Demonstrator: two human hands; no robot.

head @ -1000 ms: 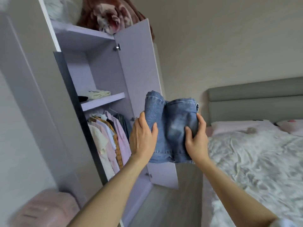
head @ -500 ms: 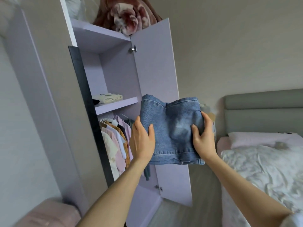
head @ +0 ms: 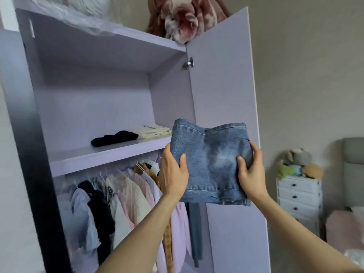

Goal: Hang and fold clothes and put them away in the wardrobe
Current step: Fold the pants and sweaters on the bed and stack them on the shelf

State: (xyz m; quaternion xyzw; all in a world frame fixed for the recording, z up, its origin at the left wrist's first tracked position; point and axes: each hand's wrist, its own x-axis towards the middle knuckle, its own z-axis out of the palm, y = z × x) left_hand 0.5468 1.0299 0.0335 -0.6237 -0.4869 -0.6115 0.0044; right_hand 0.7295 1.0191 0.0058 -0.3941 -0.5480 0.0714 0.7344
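Head view: wardrobe [head: 94,99] shelf [head: 102,154] holds folded clothes [head: 134,134].

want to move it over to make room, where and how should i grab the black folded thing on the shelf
Take the black folded garment around its thicker right end, coming straight in from the open front of the shelf. It lies flat and long, left to right, with bare shelf in front. The cream folded clothes sit close on its right, so that side is crowded.
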